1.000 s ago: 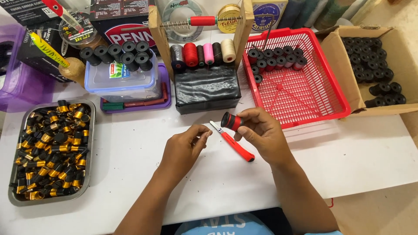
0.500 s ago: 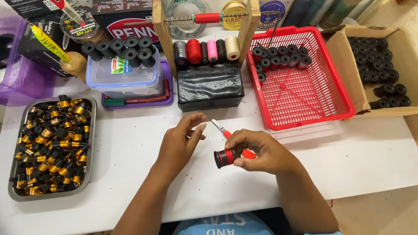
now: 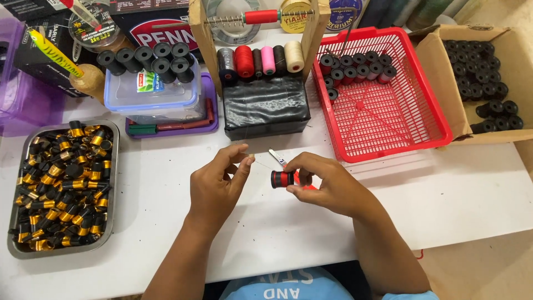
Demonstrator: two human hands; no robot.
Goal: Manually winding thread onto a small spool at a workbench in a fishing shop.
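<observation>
My right hand (image 3: 327, 183) grips a small black spool with a red band (image 3: 282, 179) just above the white table (image 3: 166, 183). My left hand (image 3: 217, 186) is close beside it on the left, its thumb and forefinger pinched together on a thin thread end near the spool. A red-handled cutter (image 3: 280, 160) lies on the table under my right hand, its metal tip showing past the fingers.
A metal tray (image 3: 110, 222) of black-and-gold parts sits at the left. A red basket (image 3: 400, 111) with a row of black spools stands at the back right, beside a cardboard box (image 3: 519, 66) of black spools. A wooden thread rack (image 3: 258, 58) and lidded plastic tub (image 3: 152, 91) stand behind.
My right hand brought the spool down from near the basket toward the table's middle and turned it. My left hand's fingers closed into a pinch beside it.
</observation>
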